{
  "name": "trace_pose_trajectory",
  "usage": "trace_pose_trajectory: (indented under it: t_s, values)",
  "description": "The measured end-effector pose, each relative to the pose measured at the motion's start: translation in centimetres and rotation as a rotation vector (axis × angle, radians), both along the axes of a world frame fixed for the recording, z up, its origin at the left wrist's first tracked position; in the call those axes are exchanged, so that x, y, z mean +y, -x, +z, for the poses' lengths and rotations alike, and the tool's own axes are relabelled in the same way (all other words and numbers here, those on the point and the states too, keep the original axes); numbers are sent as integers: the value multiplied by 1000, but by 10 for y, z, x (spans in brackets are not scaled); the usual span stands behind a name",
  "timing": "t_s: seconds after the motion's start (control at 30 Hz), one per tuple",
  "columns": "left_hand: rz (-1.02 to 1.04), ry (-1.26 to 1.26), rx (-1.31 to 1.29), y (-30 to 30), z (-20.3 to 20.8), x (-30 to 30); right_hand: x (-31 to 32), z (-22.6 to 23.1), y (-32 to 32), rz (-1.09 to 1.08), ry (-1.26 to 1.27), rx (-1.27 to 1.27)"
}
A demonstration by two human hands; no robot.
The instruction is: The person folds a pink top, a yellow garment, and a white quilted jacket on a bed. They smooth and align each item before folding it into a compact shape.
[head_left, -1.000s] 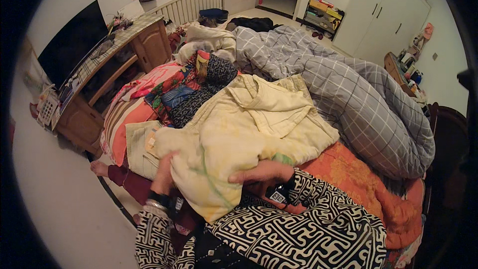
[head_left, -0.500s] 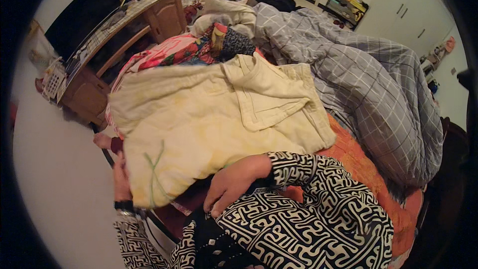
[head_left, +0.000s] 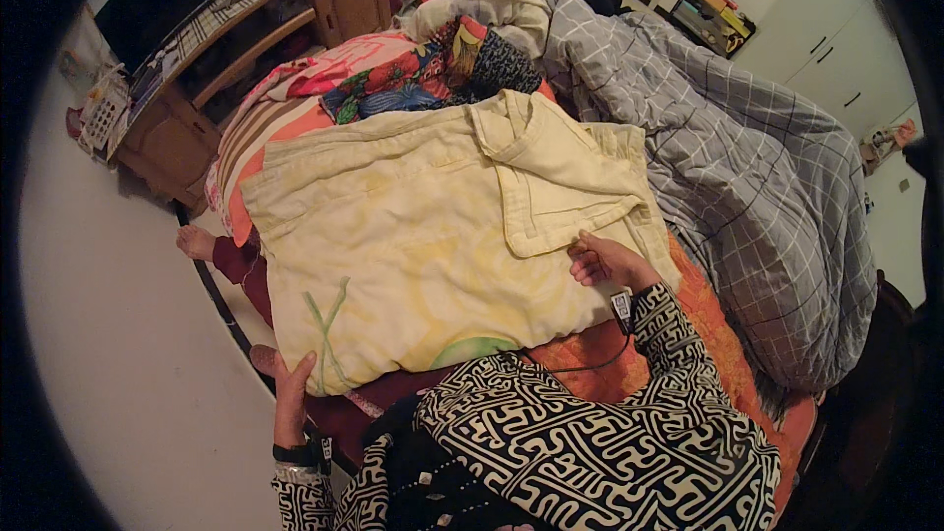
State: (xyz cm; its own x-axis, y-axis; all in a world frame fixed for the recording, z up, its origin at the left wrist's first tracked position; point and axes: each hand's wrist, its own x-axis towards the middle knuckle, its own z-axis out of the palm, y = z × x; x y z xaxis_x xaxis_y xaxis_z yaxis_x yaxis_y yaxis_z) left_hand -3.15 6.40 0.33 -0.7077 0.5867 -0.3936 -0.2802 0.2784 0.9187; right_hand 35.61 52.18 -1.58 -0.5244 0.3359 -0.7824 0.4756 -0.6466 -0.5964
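Note:
A pale yellow blanket (head_left: 413,236), folded into a thick rectangle with green markings, lies spread over my lap and the bed. Its far right part is turned over into a loose flap (head_left: 551,197) with a stitched border. My left hand (head_left: 290,388) is at the blanket's near left corner, thumb raised against the edge and apart from the fingers, which are partly hidden. Over the flap's lower edge is my right hand (head_left: 612,264), its fingers half curled and the thumb apart from them; contact with the cloth is unclear. Both wrists wear dark bands.
A grey checked quilt (head_left: 728,177) is heaped on the right. Behind the blanket lie colourful bedclothes (head_left: 393,79). An orange bed cover (head_left: 600,364) shows near me. My bare foot (head_left: 197,242) sticks out by the bed's left edge. A wooden cabinet (head_left: 172,143) stands far left.
My right hand has moved from beside my lap up and right to the blanket's flap. The left hand stays by the near left corner, its thumb now raised. The whole view has shifted slightly.

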Motion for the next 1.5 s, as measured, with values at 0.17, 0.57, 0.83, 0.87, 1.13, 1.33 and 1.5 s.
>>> trace_pose_trajectory:
  t_s: [0.17,0.57,0.83,0.87,1.13,1.33,1.5]
  values:
    - [-29,-60,-201,-17,11,-3,23,-5,70,-109,-101,320]
    - [57,-105,-157,-16,34,7,132,51,-8,-480,-953,352]
    - [147,-243,-43,5,27,-6,-11,-24,-148,-284,-850,-198]
    - [168,-264,-56,12,32,-9,-20,-27,-155,-342,-817,-263]
    - [135,-152,-59,10,-5,-25,-46,-79,-159,-1213,-456,262]
    - [132,-277,-183,-12,-46,-36,-38,-94,-155,-965,-692,-257]
    - [102,-218,-144,-9,-50,-36,-13,-90,-140,-944,-757,-469]
